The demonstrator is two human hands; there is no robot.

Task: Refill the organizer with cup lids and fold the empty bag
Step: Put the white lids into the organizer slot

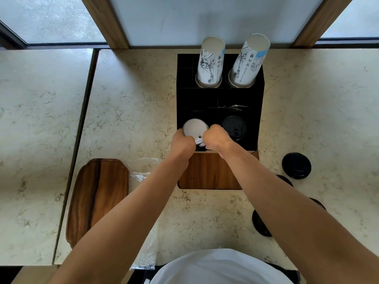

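Observation:
A black organizer (pixel 219 95) with a wooden front stands on the marble counter. Its front left slot holds a stack of white cup lids (pixel 194 129). My left hand (pixel 182 141) grips the stack's left side and my right hand (pixel 216 138) grips its right side, both with fingers curled around it. Black lids (pixel 234 127) fill the front right slot. A clear empty plastic bag (pixel 143 251) lies flat on the counter under my left forearm, reaching the near edge.
Two stacks of printed paper cups (pixel 210 62) stand upside down in the organizer's back slots. A wooden tray (pixel 98 197) lies to the left. Loose black lids (pixel 296 166) lie on the counter at the right, some partly hidden by my right arm.

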